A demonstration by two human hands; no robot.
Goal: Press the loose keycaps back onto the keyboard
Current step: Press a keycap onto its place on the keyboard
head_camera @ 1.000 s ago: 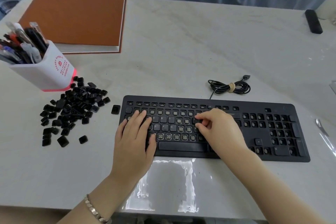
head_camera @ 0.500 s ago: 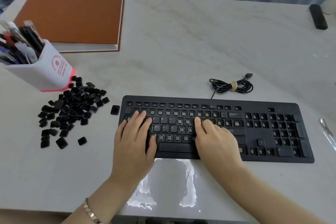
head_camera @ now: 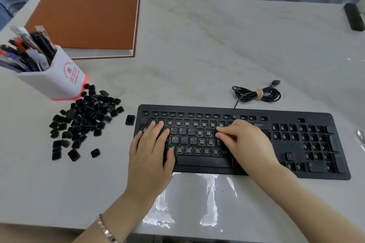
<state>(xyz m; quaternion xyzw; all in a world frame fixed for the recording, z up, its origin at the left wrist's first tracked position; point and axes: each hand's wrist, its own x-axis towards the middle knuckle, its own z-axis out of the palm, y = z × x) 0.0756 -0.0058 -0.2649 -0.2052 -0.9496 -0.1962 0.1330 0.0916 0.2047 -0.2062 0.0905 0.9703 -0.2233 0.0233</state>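
1. Nearest, a bracelet [head_camera: 104, 230] is seen on the left wrist, above the near edge of the counter [head_camera: 197, 45].
2. The left hand [head_camera: 151, 150] is laid flat on the left end of the keyboard [head_camera: 296, 144], with its fingers straight and nothing held.
3. The right hand [head_camera: 245, 142] is set over the middle rows, its fingers [head_camera: 221, 135] curled and their tips bunched on one key position. Whether a keycap is pinched beneath them cannot be told. The step in hand is judged to be the seating of a single cap there.
4. A few letter keys [head_camera: 180, 130] and the space bar [head_camera: 203, 161] are fitted, but most positions [head_camera: 197, 150] are bare, so the task is judged to be at an early stage.
5. The loose keycaps [head_camera: 85, 116] are heaped on the counter to the left of the keyboard, with one keycap [head_camera: 130, 119] lying apart just beside its left edge. For the next move, a cap would need to be picked from here, matched to its position, squared over the socket and pressed straight down.
6. Farther off, a coiled cable [head_camera: 256, 93] is found behind the keyboard, a pen cup [head_camera: 53, 81] behind the heap, and a brown book [head_camera: 87, 19] at the far left.
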